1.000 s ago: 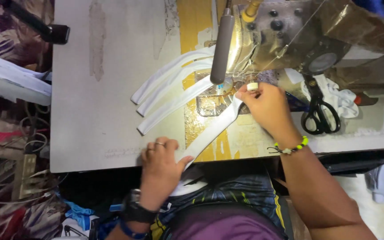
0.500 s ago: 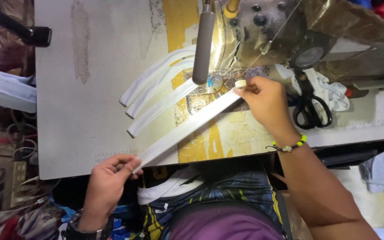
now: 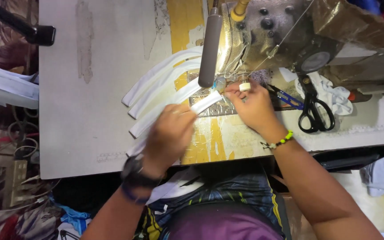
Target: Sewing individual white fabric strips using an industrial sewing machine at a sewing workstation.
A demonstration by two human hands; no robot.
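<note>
A long white fabric strip lies across the sewing table toward the needle area of the sewing machine. My left hand presses down on the strip's middle, fingers curled over it. My right hand pinches the strip's far end by the metal needle plate, just under the presser foot. Three more white strips lie fanned out to the left of the machine.
Black scissors and blue thread snips lie right of the needle, beside a crumpled white cloth. The grey table has worn yellow patches. Cables and fabric piles sit off the left edge; blue cloth lies at lower right.
My left hand has moved up from the table's front edge onto the strip's middle. The strip has shifted further toward the needle, and my right hand stays at its far end.
</note>
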